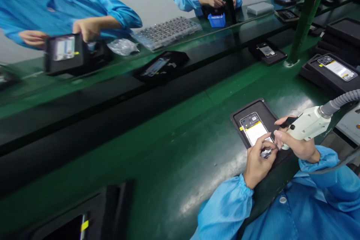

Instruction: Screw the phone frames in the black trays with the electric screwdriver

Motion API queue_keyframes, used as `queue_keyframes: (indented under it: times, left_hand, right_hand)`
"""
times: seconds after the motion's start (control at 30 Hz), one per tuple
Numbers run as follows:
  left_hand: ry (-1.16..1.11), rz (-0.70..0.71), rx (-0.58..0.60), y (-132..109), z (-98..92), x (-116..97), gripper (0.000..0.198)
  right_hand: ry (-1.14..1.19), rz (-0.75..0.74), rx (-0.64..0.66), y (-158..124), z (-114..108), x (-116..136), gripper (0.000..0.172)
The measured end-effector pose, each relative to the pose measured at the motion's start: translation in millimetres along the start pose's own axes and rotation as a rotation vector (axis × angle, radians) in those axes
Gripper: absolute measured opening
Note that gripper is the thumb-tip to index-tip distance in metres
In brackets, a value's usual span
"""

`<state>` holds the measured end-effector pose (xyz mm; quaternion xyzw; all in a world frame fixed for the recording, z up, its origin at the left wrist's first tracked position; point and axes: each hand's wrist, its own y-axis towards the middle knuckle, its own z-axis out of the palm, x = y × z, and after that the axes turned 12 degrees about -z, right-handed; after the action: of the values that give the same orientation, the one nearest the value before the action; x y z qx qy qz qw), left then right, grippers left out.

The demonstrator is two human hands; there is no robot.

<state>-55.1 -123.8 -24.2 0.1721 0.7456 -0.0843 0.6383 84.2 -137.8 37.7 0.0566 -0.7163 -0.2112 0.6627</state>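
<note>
Work at the phone body point(255, 131) looks to be in mid-step. Its dark upper section, the yellow strip beneath that and a broad white panel all lie bare, with no cover over them, so opening or leaving it open counts as done. Whatever is being handled at its near end seems unfinished, since both hands are busy there; what else is left I cannot tell.

The phone body rests face-on in a black tray point(268, 111) at the near right of the green bench point(180, 172), a yellow tab point(241, 128) sticking out from its left edge. Its near end runs in under the fingers, which hide part of it.

The left hand point(256, 162) curls over that end, thumb and forefinger drawn close together beside a small shiny piece point(266, 153); whether they pinch it, or whether it belongs to the phone body, is too small to make out. The right hand point(303, 149) comes in from the right, wrapped around a pale handheld tool point(309, 123) with a ribbed hose point(344, 101). Its thumb and fingertips reach just beside the left fingertips, at the phone body's near right corner. The tool's front end is mostly hidden by the hand.
</note>
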Motion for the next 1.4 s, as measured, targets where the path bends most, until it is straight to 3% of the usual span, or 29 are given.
queue_keyframes:
  times: [0.13, 0.27, 0.5, 0.97, 1.2, 1.4]
  left_hand:
    - [0.001, -0.013, -0.010, -0.8, 0.9, 2.1, 0.046]
    - [0.011, -0.025, 0.045, -4.5, -10.0, 7.3, 0.065]
    - [0.257, 0.178, -0.108, -9.1, -32.3, 18.8, 0.042]
    - [0.189, 0.162, -0.150, -6.3, -31.2, 20.7, 0.038]
    - [0.173, 0.166, -0.150, -5.5, -31.2, 18.6, 0.038]
    - [0.242, 0.238, -0.033, -5.2, -28.1, 22.6, 0.031]
  right_hand:
    - [-0.025, 0.028, 0.009, -2.4, -0.3, -0.2, 0.037]
    - [-0.028, 0.013, 0.033, 0.0, -1.2, 2.2, 0.033]
    - [-0.083, 0.013, 0.011, 4.2, 5.7, -5.5, 0.035]
    - [-0.110, -0.005, 0.028, 1.6, 7.8, -10.4, 0.022]
    - [-0.121, -0.019, 0.110, 2.6, 7.0, -4.3, 0.017]
    - [-0.003, 0.013, 0.103, 2.5, 2.7, -1.0, 0.026]
